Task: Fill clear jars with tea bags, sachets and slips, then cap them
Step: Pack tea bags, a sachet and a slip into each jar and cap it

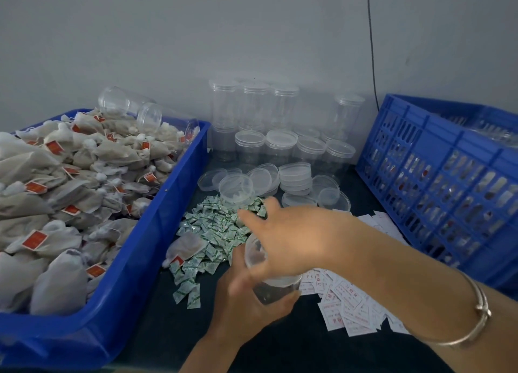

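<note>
On the head view my left hand (246, 299) curls round the clear jar (273, 288), low between the sachets (215, 232) and the slips (347, 302). My right hand (294, 235) reaches above the sachets; through the blur I cannot tell whether its fingers pinch anything.

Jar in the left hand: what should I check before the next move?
1. Jar gripped by the left hand: ok.
2. Jar's fill: cannot tell; blurred, something dark inside.
3. Right hand above the sachets, fingers straight: ok. Whether it has picked one up: cannot tell.
4. Sachets free of strays: not ok, one tea bag lies on them.
5. Slips beside the jar: ok.
6. Loose lids waiting behind the sachets: ok.
</note>
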The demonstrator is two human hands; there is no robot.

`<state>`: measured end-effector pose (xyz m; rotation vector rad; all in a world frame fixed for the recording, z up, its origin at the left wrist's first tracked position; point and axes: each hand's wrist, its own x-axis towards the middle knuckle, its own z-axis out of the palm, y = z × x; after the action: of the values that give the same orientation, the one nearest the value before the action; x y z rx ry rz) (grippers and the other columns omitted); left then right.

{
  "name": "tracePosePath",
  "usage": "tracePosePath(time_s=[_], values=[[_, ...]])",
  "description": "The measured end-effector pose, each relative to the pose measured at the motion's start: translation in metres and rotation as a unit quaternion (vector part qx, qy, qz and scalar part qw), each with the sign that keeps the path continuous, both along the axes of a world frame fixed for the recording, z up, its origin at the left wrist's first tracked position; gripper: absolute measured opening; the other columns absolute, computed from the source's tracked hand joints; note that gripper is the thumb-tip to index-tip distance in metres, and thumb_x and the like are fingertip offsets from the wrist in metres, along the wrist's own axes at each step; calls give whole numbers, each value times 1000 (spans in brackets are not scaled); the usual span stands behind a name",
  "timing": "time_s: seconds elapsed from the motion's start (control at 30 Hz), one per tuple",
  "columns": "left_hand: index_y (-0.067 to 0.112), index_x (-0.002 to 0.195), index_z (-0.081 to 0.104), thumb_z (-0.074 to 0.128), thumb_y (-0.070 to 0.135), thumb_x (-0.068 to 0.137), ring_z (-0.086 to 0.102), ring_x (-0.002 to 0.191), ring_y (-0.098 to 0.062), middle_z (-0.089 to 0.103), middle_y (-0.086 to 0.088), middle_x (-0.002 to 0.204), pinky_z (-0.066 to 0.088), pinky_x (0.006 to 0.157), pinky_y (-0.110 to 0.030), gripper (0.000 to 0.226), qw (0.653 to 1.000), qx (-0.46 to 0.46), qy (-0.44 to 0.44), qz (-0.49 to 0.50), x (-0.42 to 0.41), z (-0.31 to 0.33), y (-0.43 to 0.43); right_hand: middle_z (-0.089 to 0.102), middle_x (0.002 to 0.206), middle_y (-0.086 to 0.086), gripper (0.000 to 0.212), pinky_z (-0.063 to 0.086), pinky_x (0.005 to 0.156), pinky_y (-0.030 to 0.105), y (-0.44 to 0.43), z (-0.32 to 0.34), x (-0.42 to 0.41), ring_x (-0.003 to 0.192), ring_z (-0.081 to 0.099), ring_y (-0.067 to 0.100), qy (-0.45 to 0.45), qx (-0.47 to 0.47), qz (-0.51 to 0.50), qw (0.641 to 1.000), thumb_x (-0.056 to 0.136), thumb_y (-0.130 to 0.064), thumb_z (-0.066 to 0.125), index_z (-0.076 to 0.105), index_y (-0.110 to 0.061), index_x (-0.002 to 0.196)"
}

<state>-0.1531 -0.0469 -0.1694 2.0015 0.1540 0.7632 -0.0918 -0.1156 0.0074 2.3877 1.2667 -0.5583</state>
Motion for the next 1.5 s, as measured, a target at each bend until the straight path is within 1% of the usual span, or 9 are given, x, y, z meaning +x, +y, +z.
tracePosePath(time_s=[0.13, 0.3, 0.47, 0.67, 0.8, 1.03, 1.23, 1.37, 1.5], values=[[59, 113, 35, 77, 64, 48, 60, 93, 11, 60, 30, 106, 47, 70, -5, 77, 999, -30, 10, 8, -2, 0, 0, 39, 107, 5, 76, 46, 64, 35, -1, 2, 2, 78, 50, 22, 2, -54, 5, 999, 88, -56, 63, 23, -27, 147], [44, 119, 39, 80, 63, 50, 60, 96, 7, 63, 19, 104, 52, 77, -16, 83, 999, -33, 31, -3, -2, -4, 3, 11, 157, 4, 118, 45, 100, 51, -6, 5, 11, 142, 27, 32, 33, -53, 12, 998, 69, -70, 76, -3, -45, 154], [40, 116, 41, 75, 69, 48, 57, 98, 12, 59, 32, 105, 46, 75, -5, 81, 999, -32, 12, 18, -2, -3, 0, 45, 85, 0, 76, 35, 58, 33, 2, -3, 6, 78, 50, 20, -20, -32, -24, 999, 93, -73, 36, 40, -15, 142], [43, 119, 38, 75, 73, 50, 60, 93, 8, 60, 27, 104, 52, 71, -17, 84, 1000, -20, 21, 10, -2, -4, 3, -1, 163, 2, 107, 44, 104, 51, 3, 16, 9, 141, 31, 33, 53, -68, 30, 996, 74, -61, 78, 7, -47, 153], [46, 112, 50, 78, 66, 51, 59, 95, 8, 55, 25, 110, 52, 73, -13, 70, 1000, -14, -1, 9, -1, -2, 1, 53, 117, 10, 80, 45, 73, 38, 9, 1, 4, 91, 53, 26, -28, -67, -16, 997, 93, -69, 45, 33, -12, 148], [59, 114, 33, 77, 66, 50, 61, 91, 7, 58, 28, 105, 53, 69, -17, 78, 1000, -16, 20, 8, -1, -3, 3, -1, 164, 5, 124, 43, 104, 52, 3, 8, 3, 144, 28, 36, 30, -63, 20, 997, 72, -72, 72, -14, -38, 156], [43, 119, 38, 76, 71, 47, 59, 93, 11, 56, 35, 106, 48, 70, -7, 86, 999, -19, 29, 21, -1, -5, 1, 49, 108, 3, 53, 46, 66, 35, 5, 10, 1, 87, 53, 22, -7, -46, 49, 998, 90, -49, 61, 38, -25, 132], [63, 119, 22, 75, 73, 48, 57, 95, 14, 57, 33, 107, 50, 72, -11, 90, 999, -20, 38, 15, -3, -3, 3, 12, 156, 3, 108, 49, 98, 52, 4, 13, 3, 137, 32, 34, 45, -63, 51, 996, 72, -57, 82, 11, -43, 152], [20, 118, 57, 64, 85, 53, 57, 96, 12, 46, 45, 112, 54, 73, -18, 92, 1000, -21, 23, 2, -2, -2, 2, 56, 115, 5, 92, 51, 74, 40, 6, -1, 1, 95, 60, 28, -51, -29, 6, 998, 80, -78, 56, 37, -13, 142]])
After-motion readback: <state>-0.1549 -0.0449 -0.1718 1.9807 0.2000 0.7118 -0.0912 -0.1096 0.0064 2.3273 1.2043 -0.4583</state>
